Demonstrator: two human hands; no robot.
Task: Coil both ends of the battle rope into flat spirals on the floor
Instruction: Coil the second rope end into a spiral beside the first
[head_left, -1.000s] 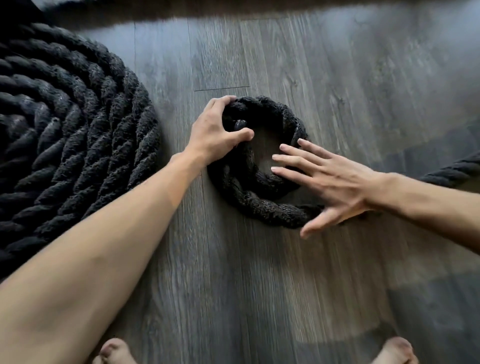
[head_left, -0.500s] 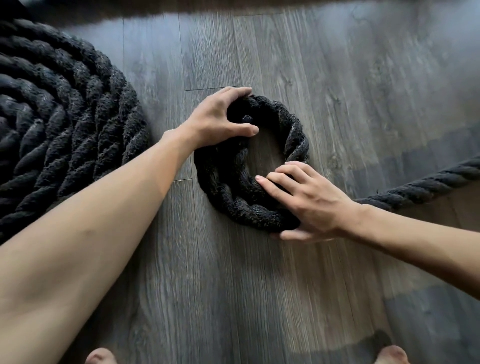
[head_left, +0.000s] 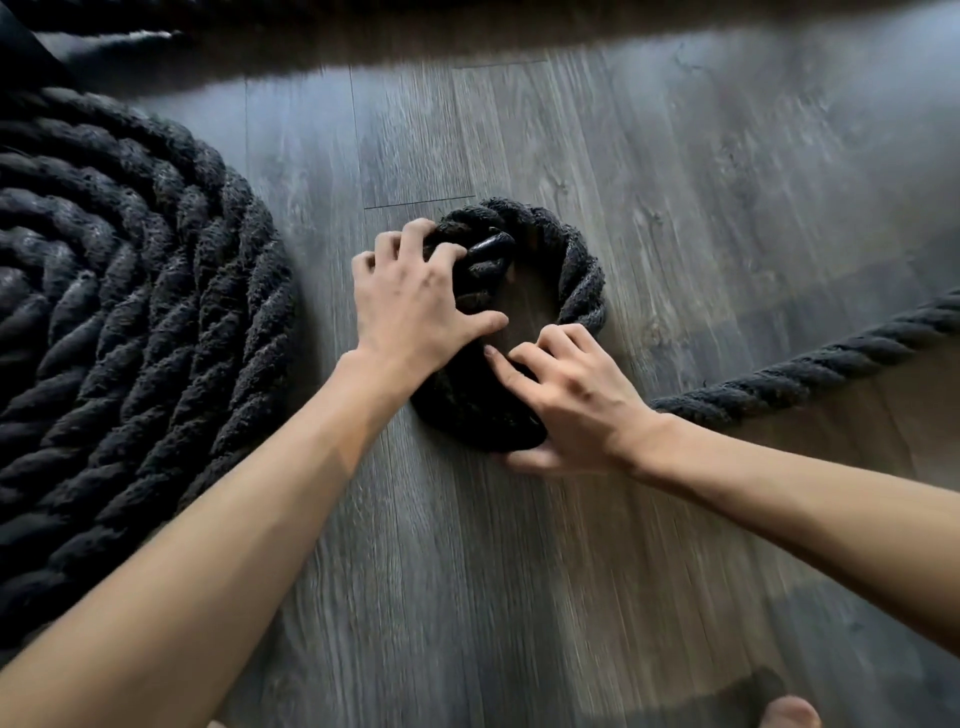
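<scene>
We are starting the second spiral: the first loop (head_left: 524, 332) of the battle rope lies on the wooden floor (head_left: 675, 182), just right of the finished spiral (head_left: 130, 322), with bare floor between them. Our left hand (head_left: 421, 306) claws down over the capped rope end (head_left: 485, 254) at the loop's far-left side, its grip curled onto the rope there. Our right hand (head_left: 566, 400) presses on the near-right arc, fingers bent on top and thumb tucked against the outer edge, so its grip half encloses the rope. From there the free length (head_left: 810, 374) runs off to the right. The loop's centre is open floor, so we judge the job now is to draw the core tighter: pin the end firmly with the left hand as a pivot and sweep the right hand round, pushing the strand inward and flat. The rope looks thick and stiff and will likely spring open or ride up unless we hold it down.
</scene>
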